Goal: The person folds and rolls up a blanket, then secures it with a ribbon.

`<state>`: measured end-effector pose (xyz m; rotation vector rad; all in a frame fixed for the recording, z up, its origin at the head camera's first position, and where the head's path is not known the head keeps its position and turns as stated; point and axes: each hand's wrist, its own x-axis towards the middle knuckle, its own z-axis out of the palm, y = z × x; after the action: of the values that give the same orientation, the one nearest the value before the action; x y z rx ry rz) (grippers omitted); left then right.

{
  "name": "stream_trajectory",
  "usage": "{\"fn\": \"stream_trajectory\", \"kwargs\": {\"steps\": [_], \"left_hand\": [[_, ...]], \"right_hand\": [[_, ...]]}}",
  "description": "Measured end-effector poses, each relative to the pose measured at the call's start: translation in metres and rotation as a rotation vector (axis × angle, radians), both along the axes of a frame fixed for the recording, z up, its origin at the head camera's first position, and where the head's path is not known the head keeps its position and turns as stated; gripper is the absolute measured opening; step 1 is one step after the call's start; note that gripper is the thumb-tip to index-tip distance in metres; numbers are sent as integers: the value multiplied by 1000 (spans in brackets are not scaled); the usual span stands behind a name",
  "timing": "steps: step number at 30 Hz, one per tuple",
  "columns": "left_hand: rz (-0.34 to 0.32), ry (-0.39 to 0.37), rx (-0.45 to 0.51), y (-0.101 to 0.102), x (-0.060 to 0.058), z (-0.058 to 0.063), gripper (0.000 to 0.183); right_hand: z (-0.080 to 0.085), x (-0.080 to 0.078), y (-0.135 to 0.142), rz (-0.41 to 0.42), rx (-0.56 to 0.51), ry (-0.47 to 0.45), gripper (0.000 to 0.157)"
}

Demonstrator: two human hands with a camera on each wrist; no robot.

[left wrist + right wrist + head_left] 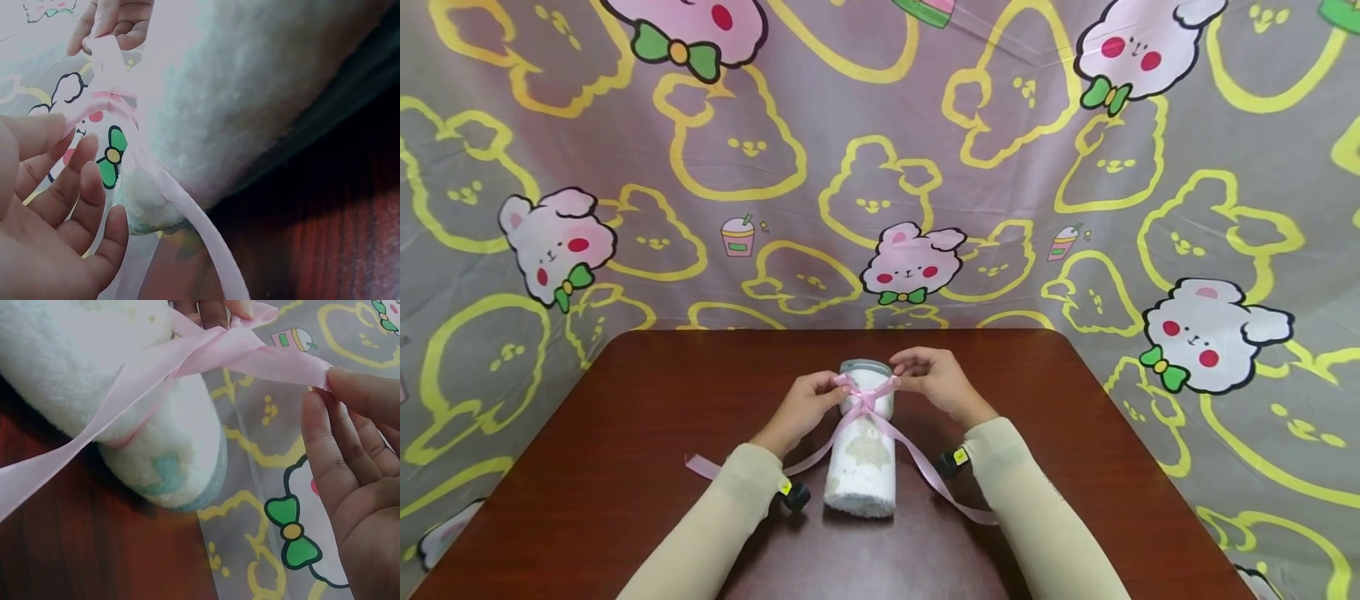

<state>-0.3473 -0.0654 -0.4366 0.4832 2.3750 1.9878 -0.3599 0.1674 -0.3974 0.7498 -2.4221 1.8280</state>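
Note:
A white fuzzy roll of cloth, with grey-green at its far end, lies lengthwise on the table. Pink ribbon circles it near that far end and crosses in a knot on top. From the left, my left hand pinches one ribbon loop between thumb and forefinger; its other fingers are spread loosely. On the opposite side my right hand pinches the other loop, pulled out flat in the right wrist view, between thumb and fingertips. Two long ribbon tails trail toward the near side, one left, one right.
The dark red-brown table reaches back to a grey curtain with yellow outlines and white cartoon rabbits, which also hangs along both sides. Each wrist carries a small black camera below the cream sleeve.

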Motion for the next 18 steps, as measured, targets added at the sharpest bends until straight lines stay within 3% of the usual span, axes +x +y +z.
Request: {"fn": "stream_trajectory", "kwargs": {"steps": [5,11,18], "left_hand": [[-5,10,-4,-1,-1,-2,15],[-9,11,-4,-2,-2,-3,16],[67,-31,-22,-6,-23,-31,15]], "right_hand": [[-8,1,6,-21,-31,-26,28],[-26,-3,12,-50,-159,-65,29],[-52,-19,15,-78,-217,-108,30]]}}
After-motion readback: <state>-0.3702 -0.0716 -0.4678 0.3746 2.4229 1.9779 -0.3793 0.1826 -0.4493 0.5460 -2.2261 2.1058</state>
